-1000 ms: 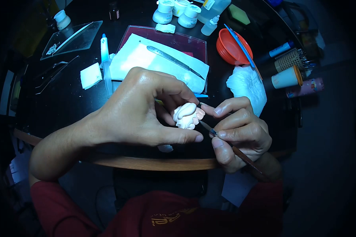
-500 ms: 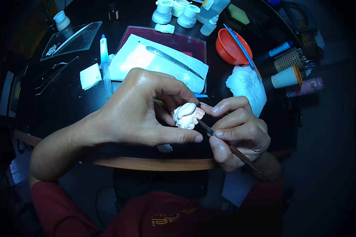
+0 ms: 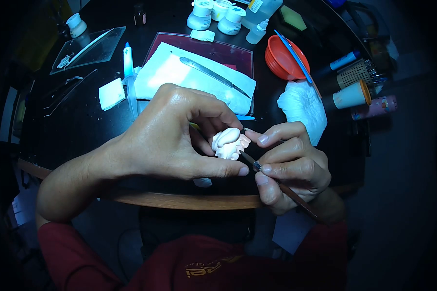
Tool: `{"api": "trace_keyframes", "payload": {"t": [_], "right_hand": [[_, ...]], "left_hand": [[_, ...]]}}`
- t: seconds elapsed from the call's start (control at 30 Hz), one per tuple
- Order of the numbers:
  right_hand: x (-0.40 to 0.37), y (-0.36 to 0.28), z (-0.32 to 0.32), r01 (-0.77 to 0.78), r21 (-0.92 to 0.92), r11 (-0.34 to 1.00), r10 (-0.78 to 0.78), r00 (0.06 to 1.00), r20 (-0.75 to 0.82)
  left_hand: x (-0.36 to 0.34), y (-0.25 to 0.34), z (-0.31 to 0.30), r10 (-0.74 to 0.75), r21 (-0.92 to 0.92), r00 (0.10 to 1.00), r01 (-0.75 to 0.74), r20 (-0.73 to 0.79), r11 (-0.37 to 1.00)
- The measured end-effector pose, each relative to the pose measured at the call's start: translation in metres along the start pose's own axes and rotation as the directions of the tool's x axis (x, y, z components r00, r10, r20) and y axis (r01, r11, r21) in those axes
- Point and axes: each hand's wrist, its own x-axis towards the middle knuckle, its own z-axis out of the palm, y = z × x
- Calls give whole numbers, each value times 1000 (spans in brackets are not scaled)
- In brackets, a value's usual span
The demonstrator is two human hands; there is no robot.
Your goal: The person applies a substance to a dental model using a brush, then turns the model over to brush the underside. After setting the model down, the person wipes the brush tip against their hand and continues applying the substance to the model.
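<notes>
My left hand (image 3: 172, 136) is curled around a small white dental model (image 3: 226, 144), its thumb below and its fingers behind. Pinkish tooth shapes (image 3: 243, 142) show on the model's right side. Pinched in my right hand (image 3: 296, 167) is a fine brush (image 3: 291, 194) with a brown handle and a metal ferrule. Its dark tip meets or nearly meets the lower right edge of the model; contact is hard to tell. The right little finger or forefinger reaches close to the left fingertips. Part of the model is hidden by the left fingers.
Beyond my hands, a scalpel (image 3: 213, 76) lies on a folded white sheet (image 3: 165, 68). A syringe (image 3: 129, 80) and white pad (image 3: 111, 94) are left. An orange bowl (image 3: 277, 60), crumpled tissue (image 3: 303, 109) and cup (image 3: 349, 96) stand right. Jars (image 3: 199, 17) are at the back.
The brush tip has shifted slightly left and down along the model's edge, with my right hand moving a little the same way. My left hand is almost still.
</notes>
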Motion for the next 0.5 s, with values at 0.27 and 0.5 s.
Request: {"api": "trace_keyframes", "payload": {"t": [0.27,0.5], "right_hand": [[-1,-4,0,-6,-12,1000,6,1000,5],[0,-3,1,4,-7,1000,-4,1000,8]], "left_hand": [[0,-1,-1,-34,-3,999,34,18,999],[0,2,-2,-89,5,995,89,35,996]]}}
